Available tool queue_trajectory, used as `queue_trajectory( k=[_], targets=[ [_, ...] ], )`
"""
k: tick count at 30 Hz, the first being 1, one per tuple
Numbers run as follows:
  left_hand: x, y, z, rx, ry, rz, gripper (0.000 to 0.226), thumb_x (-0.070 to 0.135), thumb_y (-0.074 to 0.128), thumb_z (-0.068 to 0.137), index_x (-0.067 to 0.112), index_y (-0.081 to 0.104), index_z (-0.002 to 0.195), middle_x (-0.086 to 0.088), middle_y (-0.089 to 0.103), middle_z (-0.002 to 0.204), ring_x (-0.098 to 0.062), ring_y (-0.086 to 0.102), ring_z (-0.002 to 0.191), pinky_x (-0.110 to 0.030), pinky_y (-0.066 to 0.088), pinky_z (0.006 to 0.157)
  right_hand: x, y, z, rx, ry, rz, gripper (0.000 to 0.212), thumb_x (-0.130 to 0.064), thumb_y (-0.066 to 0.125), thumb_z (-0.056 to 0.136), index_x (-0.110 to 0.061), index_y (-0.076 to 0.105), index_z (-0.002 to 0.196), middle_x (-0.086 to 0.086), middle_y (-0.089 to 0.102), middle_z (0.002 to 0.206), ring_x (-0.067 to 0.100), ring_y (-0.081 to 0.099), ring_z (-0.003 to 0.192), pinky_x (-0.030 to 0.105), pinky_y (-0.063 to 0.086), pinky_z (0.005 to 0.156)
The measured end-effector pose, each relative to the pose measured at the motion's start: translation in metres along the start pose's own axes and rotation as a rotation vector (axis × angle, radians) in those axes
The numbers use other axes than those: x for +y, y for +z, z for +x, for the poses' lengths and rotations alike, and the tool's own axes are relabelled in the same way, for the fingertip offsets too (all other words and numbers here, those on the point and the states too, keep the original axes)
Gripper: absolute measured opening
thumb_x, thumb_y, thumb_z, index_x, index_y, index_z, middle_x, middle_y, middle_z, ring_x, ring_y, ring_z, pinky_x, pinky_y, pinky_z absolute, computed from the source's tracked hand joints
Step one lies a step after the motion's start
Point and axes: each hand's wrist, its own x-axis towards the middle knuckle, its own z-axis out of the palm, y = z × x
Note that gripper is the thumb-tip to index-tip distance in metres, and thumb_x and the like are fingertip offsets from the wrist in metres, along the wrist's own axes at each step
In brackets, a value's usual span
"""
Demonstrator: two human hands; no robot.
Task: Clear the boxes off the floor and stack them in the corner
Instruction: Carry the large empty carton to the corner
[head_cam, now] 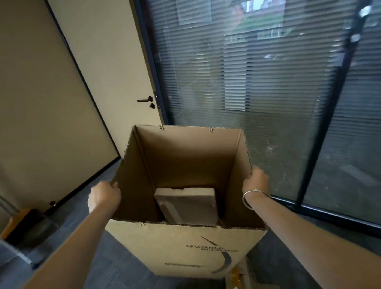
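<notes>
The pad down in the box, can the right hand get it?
Probably yes, once it lets go. The box is open on top and nothing covers the pad. But the right hand now grips the box's side edge, and the pad sits deep, so it's a long reach down.

A single head-worn view looks forward and down, close over an open cardboard box [186,240].
</notes>
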Motion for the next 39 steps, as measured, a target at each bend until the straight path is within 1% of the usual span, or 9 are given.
queue_trajectory(
  k=[8,13,18,21,25,29,32,35,39],
  targets=[
    [0.075,-0.009,-0.120,-0.020,0.173,-0.073,0.031,0.026,0.045,0.101,0.003,0.064,0.093,-0.014,0.060,0.077,-0.032,0.060,0.072,-0.037,0.053,0.066,0.071,-0.149,-0.038,0.184,0.062,0.003,0.036,-0.001,0.048,0.094,-0.009,0.055,0.128,0.019,0.061,0.120,0.037,0.058,0.110,0.044,0.050,0.087],
    [0.119,-0.002,-0.193,-0.065,0.273,-0.121,0.031,0.024,0.043,0.102,0.002,0.060,0.090,-0.013,0.059,0.074,-0.026,0.056,0.064,-0.032,0.044,0.054,0.117,-0.237,-0.058,0.281,0.109,-0.037,0.028,-0.002,0.050,0.093,-0.007,0.059,0.118,0.018,0.062,0.116,0.037,0.058,0.108,0.040,0.048,0.080],
    [0.167,0.014,-0.260,-0.154,0.382,-0.217,0.027,0.024,0.044,0.101,0.003,0.060,0.094,-0.016,0.063,0.088,-0.030,0.061,0.080,-0.038,0.051,0.070,0.173,-0.316,-0.080,0.365,0.212,-0.070,0.027,-0.001,0.048,0.093,-0.006,0.059,0.118,0.021,0.061,0.119,0.039,0.057,0.111,0.042,0.048,0.084],
    [0.196,0.027,-0.297,-0.175,0.425,-0.234,0.032,0.027,0.048,0.099,-0.001,0.062,0.096,-0.016,0.064,0.086,-0.034,0.063,0.077,-0.043,0.057,0.074,0.207,-0.358,-0.098,0.416,0.280,-0.074,0.029,-0.004,0.047,0.094,-0.007,0.059,0.120,0.020,0.061,0.120,0.039,0.057,0.112,0.043,0.049,0.085],
    [0.236,0.038,-0.363,-0.190,0.524,-0.199,0.030,0.026,0.048,0.099,0.002,0.062,0.088,-0.015,0.061,0.075,-0.032,0.060,0.069,-0.035,0.049,0.062,0.253,-0.418,-0.124,0.492,0.332,-0.071,0.028,-0.005,0.047,0.093,-0.006,0.060,0.118,0.021,0.062,0.119,0.040,0.058,0.110,0.043,0.049,0.086],
    [0.273,0.053,-0.428,-0.272,0.640,-0.199,0.029,0.024,0.049,0.099,0.001,0.066,0.092,-0.018,0.062,0.079,-0.033,0.059,0.073,-0.037,0.047,0.066,0.300,-0.480,-0.161,0.556,0.402,-0.085,0.028,-0.006,0.045,0.093,-0.006,0.061,0.117,0.021,0.063,0.117,0.039,0.059,0.109,0.041,0.049,0.086],
    [0.298,0.063,-0.477,-0.319,0.739,-0.185,0.030,0.024,0.048,0.100,0.002,0.063,0.086,-0.016,0.060,0.076,-0.031,0.057,0.070,-0.035,0.046,0.064,0.333,-0.522,-0.190,0.617,0.453,-0.110,0.025,-0.005,0.049,0.093,-0.002,0.063,0.113,0.021,0.065,0.115,0.038,0.061,0.109,0.040,0.048,0.089],
    [0.324,0.074,-0.529,-0.360,0.849,-0.184,0.032,0.025,0.048,0.100,0.005,0.059,0.077,-0.014,0.058,0.071,-0.026,0.055,0.063,-0.032,0.042,0.058,0.360,-0.566,-0.225,0.673,0.551,-0.109,0.029,-0.005,0.049,0.093,0.000,0.058,0.120,0.021,0.059,0.123,0.037,0.057,0.114,0.042,0.045,0.094],
    [0.364,0.088,-0.593,-0.434,0.996,-0.187,0.034,0.025,0.051,0.098,0.000,0.061,0.077,-0.018,0.062,0.076,-0.030,0.057,0.068,-0.036,0.046,0.060,0.390,-0.617,-0.277,0.753,0.661,-0.090,0.031,-0.006,0.046,0.093,0.002,0.054,0.122,0.023,0.057,0.123,0.039,0.055,0.113,0.043,0.045,0.091]
  ],
)
